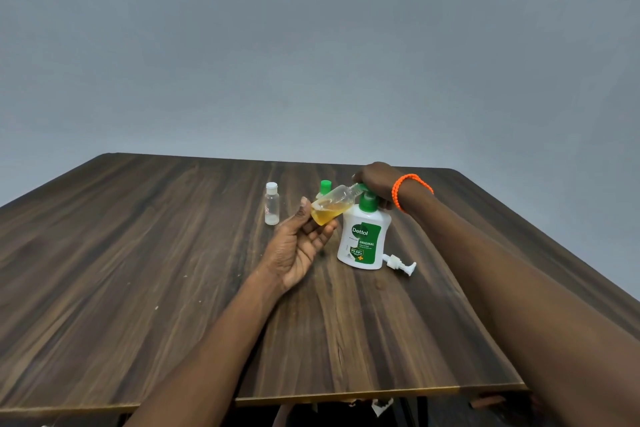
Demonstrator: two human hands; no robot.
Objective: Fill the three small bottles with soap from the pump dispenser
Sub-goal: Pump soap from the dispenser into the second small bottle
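Amber soap lay in the lower end of the one small bottle [331, 205] I held tilted, its neck up against the green spout of the single Dettol dispenser [363, 239]. My left hand [297, 246] cradled that bottle, thumb and fingers curled round its base. My right hand [375, 182], an orange bracelet [408, 189] on its wrist, lay over the pump top, fingers bent down upon it. I counted three small bottles: the held one, a clear white-capped one [272, 204] upright, and a green-capped one [325, 187] half hidden behind. One loose white pump [398, 263] lay beside the dispenser. All sat toward the far edge of a dark wood-grain table [138, 270], before a plain grey wall [311, 45].
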